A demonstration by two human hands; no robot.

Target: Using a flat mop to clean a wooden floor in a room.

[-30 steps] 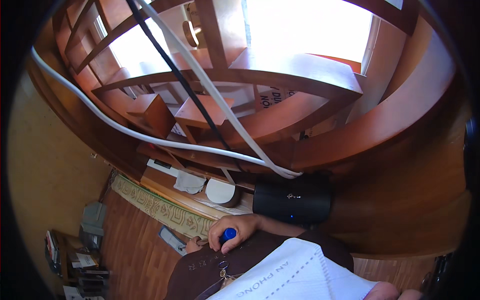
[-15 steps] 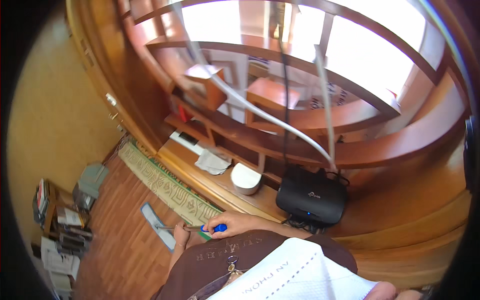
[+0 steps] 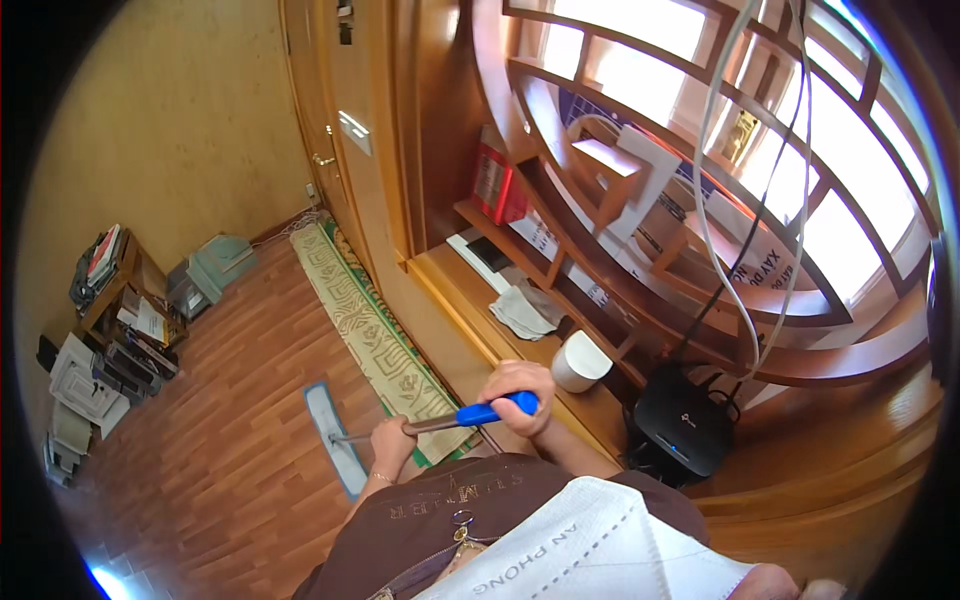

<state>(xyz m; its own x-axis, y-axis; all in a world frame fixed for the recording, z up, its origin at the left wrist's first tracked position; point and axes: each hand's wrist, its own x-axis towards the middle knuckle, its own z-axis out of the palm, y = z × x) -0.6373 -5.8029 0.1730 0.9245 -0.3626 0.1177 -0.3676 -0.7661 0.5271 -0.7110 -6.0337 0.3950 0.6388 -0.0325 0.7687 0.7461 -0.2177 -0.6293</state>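
"Brown floor planks (image 3: 255, 400) run right up to that patterned rug (image 3: 365, 325) beside the wooden wall unit (image 3: 425, 285). Where's the flat mop (image 3: 432, 426) from where you stand?"

"Slanting across the person's front, with its head (image 3: 343, 462) out over the planks, near the rug but apart from it. It looks to lie flat; how hard it presses, I can't tell."

"Heavy, would you say?"

"Light, I'd guess. That thin metal pole (image 3: 450, 422) ought to be stiff, and slicker to hold than the blue grip (image 3: 481, 413). Nothing fragile about it, though the joint at the head probably swivels, so it could tip if lifted."

"So where would you take hold?"

"Just as they have it, one hand at each place. The right hand (image 3: 518, 378) has its fingers curled round the blue grip, the rounded end poking out past it. The left hand (image 3: 391, 440) is closed round the pole, nearer the head; some of its fingertips are hidden from me."

"And how does the head look?"

"Long, narrow and rectangular, pale grey-white on top with a blue border. The pole meets it around the middle."
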